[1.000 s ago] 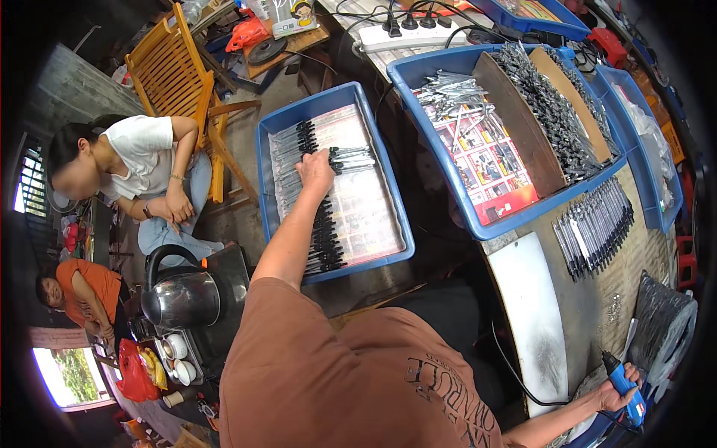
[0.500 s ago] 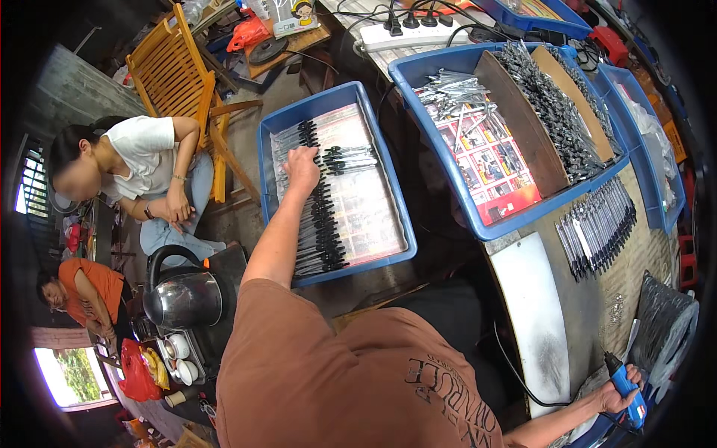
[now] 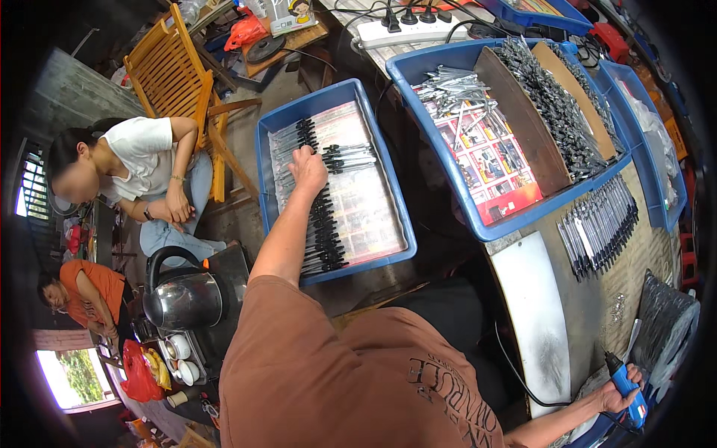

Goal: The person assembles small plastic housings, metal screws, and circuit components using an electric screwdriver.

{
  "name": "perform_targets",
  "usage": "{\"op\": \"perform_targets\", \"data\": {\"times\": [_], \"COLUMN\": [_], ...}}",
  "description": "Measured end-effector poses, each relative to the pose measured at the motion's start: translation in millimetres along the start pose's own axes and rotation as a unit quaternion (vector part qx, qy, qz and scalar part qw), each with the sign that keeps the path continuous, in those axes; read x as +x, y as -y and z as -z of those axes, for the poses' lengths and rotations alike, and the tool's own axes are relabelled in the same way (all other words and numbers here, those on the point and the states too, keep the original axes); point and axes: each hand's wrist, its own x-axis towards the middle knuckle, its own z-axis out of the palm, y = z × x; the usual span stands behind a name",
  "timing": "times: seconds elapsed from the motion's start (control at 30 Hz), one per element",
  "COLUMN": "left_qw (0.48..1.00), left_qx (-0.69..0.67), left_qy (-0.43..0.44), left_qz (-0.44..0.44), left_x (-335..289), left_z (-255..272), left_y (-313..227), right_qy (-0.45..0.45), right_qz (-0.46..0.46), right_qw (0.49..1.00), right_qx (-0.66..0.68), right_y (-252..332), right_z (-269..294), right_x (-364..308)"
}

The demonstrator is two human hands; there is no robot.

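Observation:
In the blue tray [image 3: 399,224] at the centre lie clear pens with black ends, one long row [image 3: 323,235] and a bunch [image 3: 349,158] pointing right. My left hand [image 3: 309,170] reaches into the row, its fingers bent together on the pens there; its fingertips are partly hidden. At the lower right, my right hand [image 3: 626,388] is wrapped round a blue electric screwdriver [image 3: 626,382] with a black tip and a cord. Near that hand, a spread of clear pens [image 3: 597,228] lies on the bench.
A larger blue tray [image 3: 448,175] holds silvery pen parts [image 3: 455,93] and a dense dark heap [image 3: 541,112] between cardboard strips. A power strip [image 3: 411,31] with cords stands behind. An electric kettle [image 3: 187,299] is at my left, near a seated person [image 3: 149,160] and a wooden chair [image 3: 172,71].
My left hand has shifted slightly to the right over the row of pens. My right hand and the screwdriver stay in place.

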Motion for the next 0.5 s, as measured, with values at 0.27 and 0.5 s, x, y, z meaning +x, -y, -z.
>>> {"op": "perform_targets", "data": {"times": [0.27, 0.5], "left_qw": [1.000, 0.997], "left_qx": [-0.020, -0.068], "left_qy": [0.005, -0.033], "left_qz": [0.017, 0.026], "left_x": [3.0, 4.0], "left_z": [-2.8, 0.6], "left_y": [-5.6, 0.3], "right_qy": [0.018, 0.018], "right_qz": [-0.015, -0.012], "right_qw": [1.000, 1.000], "right_qx": [0.005, 0.007], "right_y": [1.2, 0.1], "right_z": [9.5, 8.0], "right_x": [4.0, 3.8]}}
